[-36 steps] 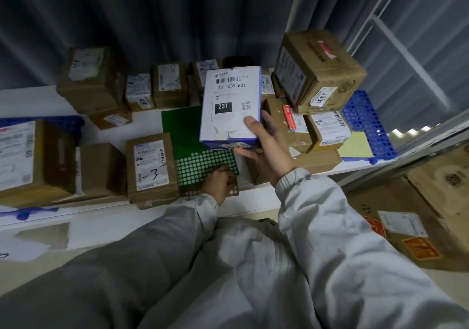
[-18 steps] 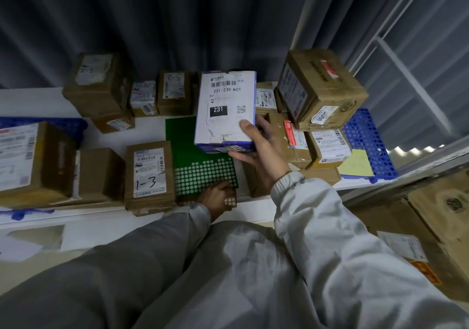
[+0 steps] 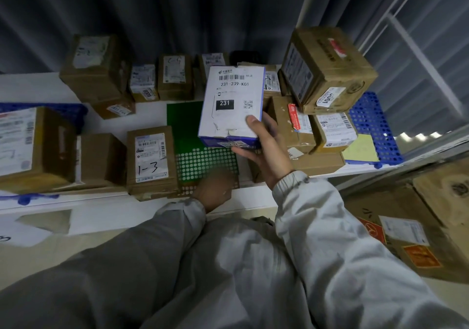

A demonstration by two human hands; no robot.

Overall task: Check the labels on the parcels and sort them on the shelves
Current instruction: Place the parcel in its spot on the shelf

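White parcel (image 3: 232, 105), label 231-239-K01, torn lower edge, is being held by right hand (image 3: 264, 148) above green box (image 3: 193, 145) on shelf (image 3: 33, 87). Left hand (image 3: 214, 192) blurred at shelf edge, grip unclear. Brown boxes crowding around.

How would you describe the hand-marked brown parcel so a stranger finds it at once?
Start at the white shelf and go to its front edge, left of the green dotted sheet. There stands a brown parcel. Unlike its neighbours, its label carries "1-3" in black handwriting.
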